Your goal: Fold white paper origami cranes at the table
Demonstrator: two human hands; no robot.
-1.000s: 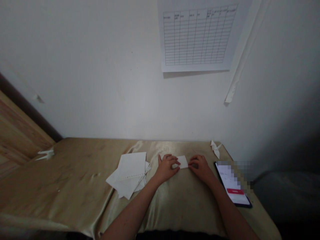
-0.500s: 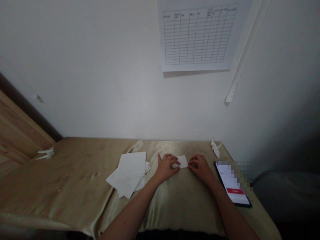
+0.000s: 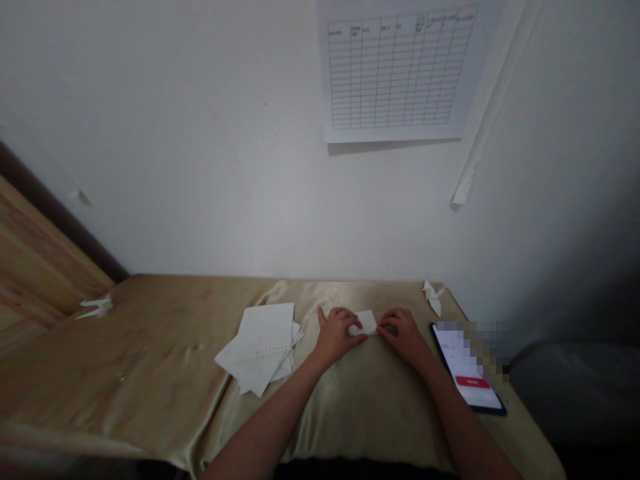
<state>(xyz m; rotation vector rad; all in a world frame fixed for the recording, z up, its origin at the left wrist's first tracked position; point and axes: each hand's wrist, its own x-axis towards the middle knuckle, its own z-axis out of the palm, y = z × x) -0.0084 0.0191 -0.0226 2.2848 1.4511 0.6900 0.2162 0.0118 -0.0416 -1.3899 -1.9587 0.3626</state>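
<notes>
Bare hands, two: one left hand (image 3: 340,335), one right hand (image 3: 404,335), with one small white paper (image 3: 369,323) between them. Folded paper figures, two — one left figure (image 3: 101,306) at the table's far left, one right figure (image 3: 433,299) at its far right; loose white sheets (image 3: 266,330) left of the hands, at least three, overlap hiding the exact count. Singles: one phone (image 3: 474,395) at right, one printed chart (image 3: 395,73) and one pale strip (image 3: 485,127) on the wall — one cloth-covered table (image 3: 165,360).

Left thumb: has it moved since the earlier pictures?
Yes, slightly: on the left hand, the thumb has shifted to the right, farther from the paper stack.
</notes>
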